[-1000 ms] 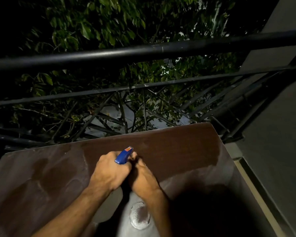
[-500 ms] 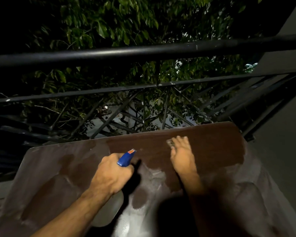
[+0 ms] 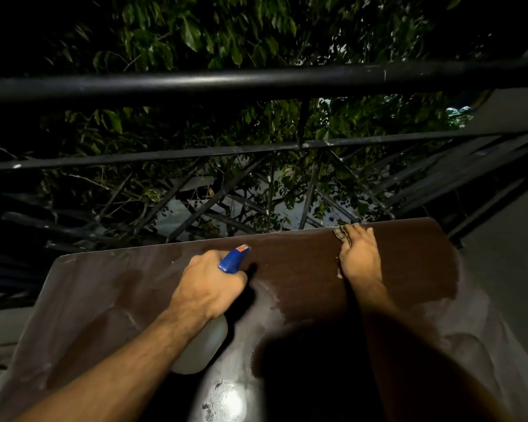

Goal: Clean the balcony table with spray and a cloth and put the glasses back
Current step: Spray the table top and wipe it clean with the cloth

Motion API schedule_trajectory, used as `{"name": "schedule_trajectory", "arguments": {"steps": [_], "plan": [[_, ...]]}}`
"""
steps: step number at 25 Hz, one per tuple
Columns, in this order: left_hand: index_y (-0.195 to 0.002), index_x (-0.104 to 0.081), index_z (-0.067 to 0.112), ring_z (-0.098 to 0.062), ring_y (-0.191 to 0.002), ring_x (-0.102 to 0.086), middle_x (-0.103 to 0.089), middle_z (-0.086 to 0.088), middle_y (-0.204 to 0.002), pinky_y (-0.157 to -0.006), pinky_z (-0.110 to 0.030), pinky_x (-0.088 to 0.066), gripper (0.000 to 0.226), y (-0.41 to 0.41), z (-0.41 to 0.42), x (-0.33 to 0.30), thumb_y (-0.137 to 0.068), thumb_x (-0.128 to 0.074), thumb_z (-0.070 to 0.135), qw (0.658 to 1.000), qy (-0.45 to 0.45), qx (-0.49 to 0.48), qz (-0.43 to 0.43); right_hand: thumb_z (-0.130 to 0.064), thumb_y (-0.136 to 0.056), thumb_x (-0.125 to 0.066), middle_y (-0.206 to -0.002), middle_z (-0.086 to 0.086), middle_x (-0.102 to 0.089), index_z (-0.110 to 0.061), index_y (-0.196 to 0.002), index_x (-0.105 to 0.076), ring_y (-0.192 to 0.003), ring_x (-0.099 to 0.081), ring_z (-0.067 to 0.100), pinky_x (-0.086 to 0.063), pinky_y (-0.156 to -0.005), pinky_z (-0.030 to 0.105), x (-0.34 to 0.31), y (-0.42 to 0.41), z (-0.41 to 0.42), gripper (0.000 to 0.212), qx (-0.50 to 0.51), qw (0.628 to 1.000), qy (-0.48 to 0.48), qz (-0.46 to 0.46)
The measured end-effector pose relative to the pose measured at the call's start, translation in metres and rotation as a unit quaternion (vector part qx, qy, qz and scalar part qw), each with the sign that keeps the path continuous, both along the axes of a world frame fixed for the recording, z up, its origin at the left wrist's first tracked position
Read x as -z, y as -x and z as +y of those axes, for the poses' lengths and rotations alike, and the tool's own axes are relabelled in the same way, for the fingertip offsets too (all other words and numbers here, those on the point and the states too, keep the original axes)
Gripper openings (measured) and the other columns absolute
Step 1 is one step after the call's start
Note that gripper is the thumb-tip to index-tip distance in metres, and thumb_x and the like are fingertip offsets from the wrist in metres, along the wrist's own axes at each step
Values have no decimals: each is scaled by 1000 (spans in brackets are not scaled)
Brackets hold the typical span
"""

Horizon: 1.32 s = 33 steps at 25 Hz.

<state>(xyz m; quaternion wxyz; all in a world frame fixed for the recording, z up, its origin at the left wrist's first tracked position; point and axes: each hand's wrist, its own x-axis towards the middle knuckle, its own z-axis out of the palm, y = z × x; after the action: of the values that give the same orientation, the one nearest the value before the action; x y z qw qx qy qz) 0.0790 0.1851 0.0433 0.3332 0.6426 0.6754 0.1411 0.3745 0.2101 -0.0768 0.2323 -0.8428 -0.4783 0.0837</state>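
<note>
My right hand (image 3: 359, 254) has slid further out toward 1 o'clock, fingers flat on a cloth (image 3: 341, 231) at the desk (image 3: 110, 287) far edge. My left hand (image 3: 209, 286) grips the spray bottle (image 3: 233, 258) at centre. I judge wiping half done: a dark wet band, dusty elsewhere. No glasses visible. The nozzle's orange label is unreadable.

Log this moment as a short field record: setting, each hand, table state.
setting: dark brown wooden table against a black metal balcony railing, leafy tree beyond
left hand: grips a translucent spray bottle with a blue trigger head
right hand: flat near the table's far edge, something pale under its fingers
table state: dark patches and pale streaks
glasses: none in view
</note>
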Motion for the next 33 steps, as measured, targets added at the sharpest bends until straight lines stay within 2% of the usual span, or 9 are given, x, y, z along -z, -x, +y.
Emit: {"name": "schedule_trajectory", "arguments": {"steps": [3, 7, 9, 11, 16, 19, 24, 27, 33], "plan": [[-63, -56, 17, -27, -64, -65, -67, -5, -70, -56, -30, -44, 19, 0, 1, 5, -78, -64, 24, 1000, 10, -1, -8, -13, -95, -45, -152, 8, -35, -10, -142, -44, -145, -14, 27, -7, -119, 31, 6, 38, 6, 47, -39, 999, -10, -7], [-62, -58, 17, -29, -61, -69, -69, -5, -63, -56, -34, -54, 16, 6, -4, 9, -76, -62, 21, 1000, 12, -4, -7, -6, -90, -48, -155, 0, -29, -11, -139, -49, -146, -5, 19, -17, -119, 37, 13, 160, -11, 49, -279, 959, -22, 34], [-64, -61, 16, -30, -62, -70, -71, -6, -63, -60, -37, -58, 14, 13, -8, 8, -77, -61, 20, 1000, 19, -4, -1, -5, -90, -50, -154, -8, -25, -13, -137, -50, -144, -2, 12, -19, -118, 34, 18, 193, -26, 47, -352, 934, -21, 62], [-65, -61, 16, -31, -65, -70, -71, -6, -66, -62, -37, -58, 12, 23, -12, 8, -76, -61, 22, 1000, 19, -9, 10, -4, -88, -48, -154, -2, -32, -15, -140, -47, -145, -7, 15, -20, -118, 36, 19, 176, -24, 53, -320, 946, -37, 29], [-63, -55, 15, -31, -64, -63, -66, -6, -67, -53, -29, -41, 16, 54, -20, 9, -77, -62, 18, 1000, 4, -17, 23, -5, -92, -48, -150, 8, -38, -10, -140, -47, -145, -18, 26, -13, -119, 36, 8, 45, -26, 49, -52, 998, -22, 27], [-59, -48, 13, -27, -54, -53, -61, -6, -61, -49, -28, -36, 22, 73, -29, 12, -76, -62, 17, 999, 17, 1, 33, -7, -92, -49, -149, 8, -41, -11, -138, -50, -144, -20, 26, -16, -118, 34, 11, 30, -35, 46, -32, 999, -14, 32], [-66, -51, 7, -24, -52, -46, -60, -8, -61, -50, -28, -37, 19, 109, -44, 15, -77, -62, 18, 999, 32, 0, 43, -11, -94, -48, -149, 7, -41, -10, -139, -49, -145, -18, 24, -14, -116, 31, 11, 74, -32, 44, 18, 999, -31, 38], [-59, -47, 13, -24, -50, -45, -58, -6, -58, -50, -30, -38, 22, 141, -48, 13, -75, -61, 17, 998, 41, -19, 32, -10, -94, -47, -150, 6, -39, -12, -140, -48, -145, -17, 23, -11, -117, 29, 12, 141, -18, 46, -28, 998, -39, 38], [-63, -53, 12, -30, -60, -60, -64, -6, -63, -49, -29, -38, 18, 206, -51, 6, -77, -62, 18, 996, 31, -55, 58, -6, -86, -50, -146, 8, -44, -9, -134, -55, -144, -23, 28, -9, -116, 27, 18, 335, -21, 48, -285, 954, -74, 57]]}}
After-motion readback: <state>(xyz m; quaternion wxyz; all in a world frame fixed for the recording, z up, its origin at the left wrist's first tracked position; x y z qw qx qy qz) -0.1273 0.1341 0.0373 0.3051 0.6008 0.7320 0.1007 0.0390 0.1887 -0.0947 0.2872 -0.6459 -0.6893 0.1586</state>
